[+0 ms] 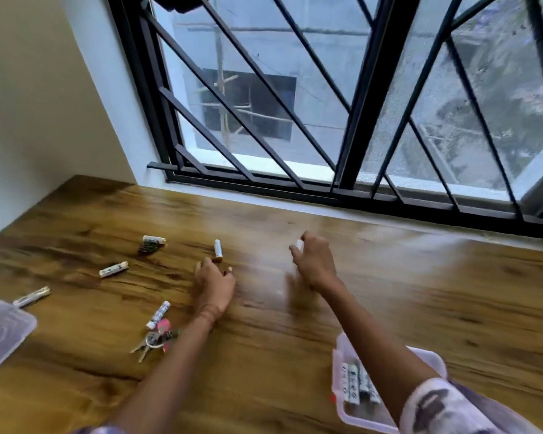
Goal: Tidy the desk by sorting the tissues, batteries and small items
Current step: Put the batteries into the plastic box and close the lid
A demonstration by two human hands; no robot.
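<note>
Batteries [113,269] loose on desk [389,292]; one pinched in right hand [314,261].

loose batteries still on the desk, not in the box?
6. Far left, left-centre, back left, by the keys, at the left hand, one in the right hand. Blurry; arms may hide more.

The right hand [314,264] is smeared by motion blur; a small white item at its fingertips cannot be identified. At 8 o'clock, a clear lid [0,333] is cut off by the edge. Battery labels in the plastic box [342,364] are unreadable.
</note>
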